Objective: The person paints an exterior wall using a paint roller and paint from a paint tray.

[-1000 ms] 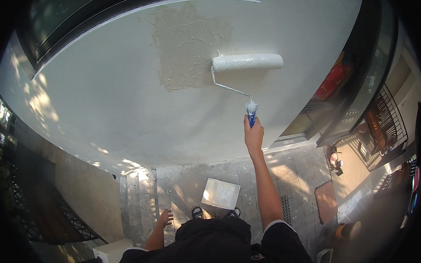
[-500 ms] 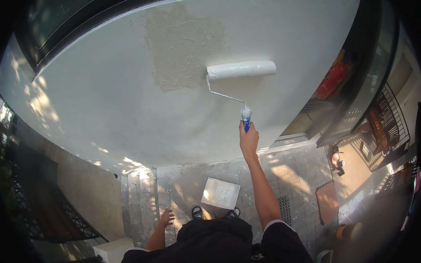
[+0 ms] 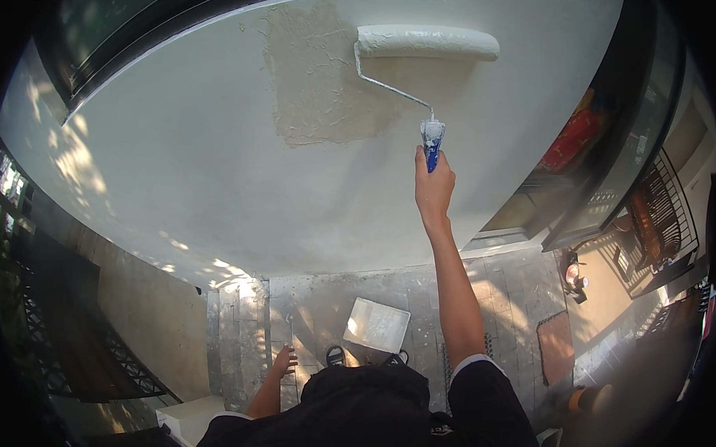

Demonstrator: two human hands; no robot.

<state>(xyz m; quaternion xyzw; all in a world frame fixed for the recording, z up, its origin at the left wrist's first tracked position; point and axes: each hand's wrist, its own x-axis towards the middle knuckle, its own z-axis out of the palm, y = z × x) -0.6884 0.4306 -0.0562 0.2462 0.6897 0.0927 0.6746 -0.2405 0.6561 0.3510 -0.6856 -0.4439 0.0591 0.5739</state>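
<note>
My right hand [image 3: 434,187] is closed round the blue, paint-smeared handle of a paint roller [image 3: 427,42]. The roller's white sleeve lies crosswise on the pale wall [image 3: 218,163], high up near the window frame. Its bent wire frame runs down from the sleeve's left end to the handle. Left of and below the sleeve is a beige, rough-textured patch [image 3: 311,88], which the sleeve's left end overlaps or borders. Low on the left, my left hand [image 3: 284,362] hangs over the paving with its fingers apart, holding nothing.
A white paint tray [image 3: 378,325] stands on the paved floor just ahead of my feet. Steps [image 3: 232,337] lie to the left, and a white box [image 3: 185,418] is at the lower left. On the right are a glass door, a reddish mat [image 3: 555,347] and a wooden bench [image 3: 654,226].
The roller has moved up the wall and slightly right, with my right arm reaching farther. My left hand still hangs low at the left, almost unmoved.
</note>
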